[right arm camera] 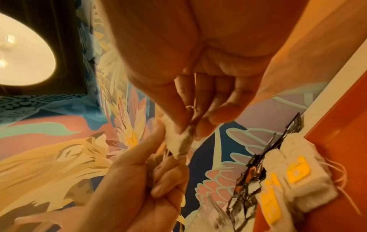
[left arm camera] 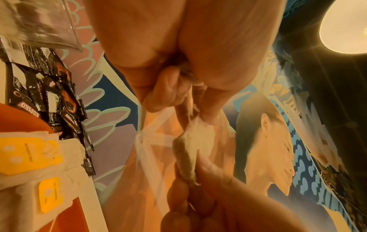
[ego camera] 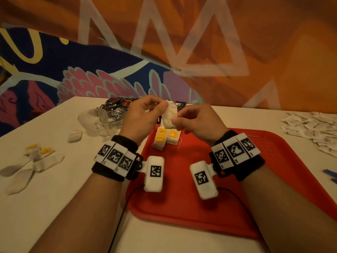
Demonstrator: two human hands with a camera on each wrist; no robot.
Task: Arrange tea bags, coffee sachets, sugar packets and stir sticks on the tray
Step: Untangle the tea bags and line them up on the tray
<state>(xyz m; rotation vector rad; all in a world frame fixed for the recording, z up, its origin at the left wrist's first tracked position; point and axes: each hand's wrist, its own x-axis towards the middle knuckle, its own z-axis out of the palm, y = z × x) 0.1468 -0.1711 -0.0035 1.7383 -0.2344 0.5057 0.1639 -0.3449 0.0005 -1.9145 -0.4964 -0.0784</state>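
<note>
Setting: probably a café or hotel lounge, though little of the room shows. Indicators: a large painted mural (ego camera: pixel 102 70) covering the wall, a round ceiling lamp (left arm camera: pixel 345 26), a white table (ego camera: pixel 54 198) carrying a red serving tray (ego camera: pixel 237 179).

Clear glass bowls (ego camera: pixel 102 119) on the pale worktop (ego camera: pixel 54 198), left; painted mural wall (ego camera: pixel 109 73) behind; lit ceiling lamp (right arm camera: pixel 21 51) overhead.
</note>
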